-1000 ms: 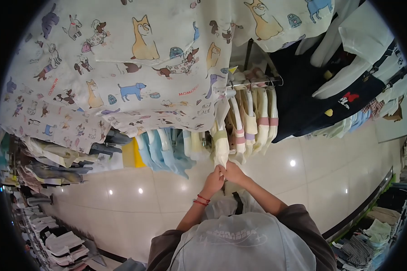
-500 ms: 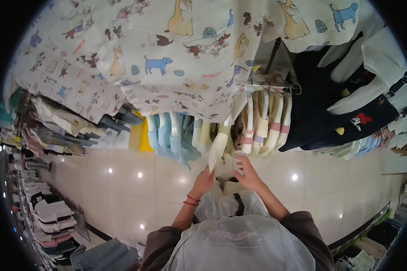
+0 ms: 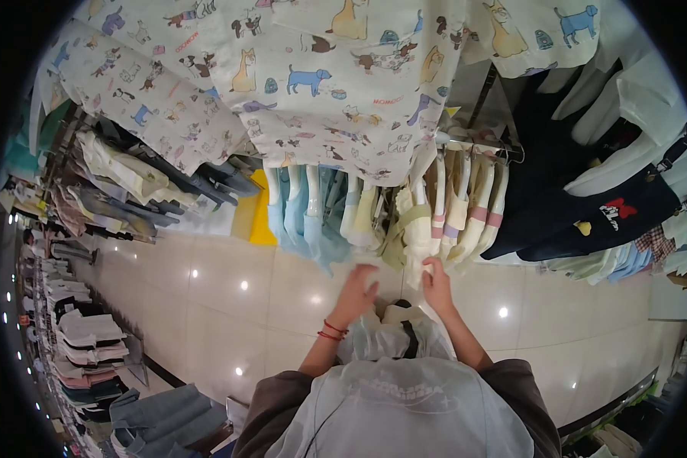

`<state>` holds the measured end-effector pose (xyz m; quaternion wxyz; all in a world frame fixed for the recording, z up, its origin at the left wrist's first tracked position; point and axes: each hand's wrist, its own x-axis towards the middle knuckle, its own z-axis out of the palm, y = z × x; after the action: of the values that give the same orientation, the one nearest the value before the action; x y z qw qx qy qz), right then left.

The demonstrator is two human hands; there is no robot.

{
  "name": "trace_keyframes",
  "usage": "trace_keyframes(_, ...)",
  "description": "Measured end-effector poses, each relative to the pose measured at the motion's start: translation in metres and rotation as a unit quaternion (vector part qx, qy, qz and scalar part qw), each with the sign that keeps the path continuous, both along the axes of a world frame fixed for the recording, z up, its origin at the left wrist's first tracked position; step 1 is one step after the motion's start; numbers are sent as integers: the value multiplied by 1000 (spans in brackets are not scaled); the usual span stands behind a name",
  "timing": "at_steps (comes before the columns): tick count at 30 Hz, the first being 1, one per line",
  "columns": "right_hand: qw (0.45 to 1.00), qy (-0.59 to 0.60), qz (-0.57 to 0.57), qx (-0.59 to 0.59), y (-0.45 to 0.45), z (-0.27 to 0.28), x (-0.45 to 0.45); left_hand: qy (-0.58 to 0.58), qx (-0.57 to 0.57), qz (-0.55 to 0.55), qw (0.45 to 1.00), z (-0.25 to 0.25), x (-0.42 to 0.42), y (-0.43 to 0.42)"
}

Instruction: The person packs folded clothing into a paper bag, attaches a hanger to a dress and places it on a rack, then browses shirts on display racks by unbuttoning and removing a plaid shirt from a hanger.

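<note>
A pale cream garment (image 3: 414, 243) with ruffled edges hangs from a white hanger on the rail. My right hand (image 3: 437, 287) pinches its lower edge between thumb and fingers. To the left, my left hand (image 3: 354, 296) is held apart from the clothes, fingers spread and slightly blurred, with nothing in it. Light blue garments (image 3: 313, 237) hang above and left of that hand. Directly right of the cream garment hang more cream pieces (image 3: 477, 229) with pink trim.
White cloth printed with dogs (image 3: 305, 84) hangs in front at the top. Dark navy overalls (image 3: 595, 206) hang at right. A yellow panel (image 3: 261, 214) stands left of the blue garments. Racks of folded or hung clothes (image 3: 91, 336) line the left, above a shiny tiled floor (image 3: 229, 305).
My left hand has let go of the cream garment and drawn away from it. My right hand, open before, now grips a cream garment's lower edge. The view has shifted slightly.
</note>
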<state>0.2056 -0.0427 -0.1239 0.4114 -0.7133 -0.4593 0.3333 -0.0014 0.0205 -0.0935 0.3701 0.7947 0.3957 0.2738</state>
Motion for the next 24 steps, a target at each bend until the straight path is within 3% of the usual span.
trace_keyframes(8,998,1,-49,39,-4,-8,16,4,61,265,962,-3,-86,71)
trace_keyframes(11,989,-104,-58,83,-8,-13,18,14,116,294,949,-11,-110,100)
trace_keyframes(15,984,-11,-158,79,-14,4,7,60,124,328,934,-19,-128,141)
trace_keyframes(20,970,-12,-178,167,11,39,-39,27,40,275,960,-31,-140,179)
trace_keyframes(24,960,38,-147,234,54,66,-115,109,-75,170,976,-18,-150,196)
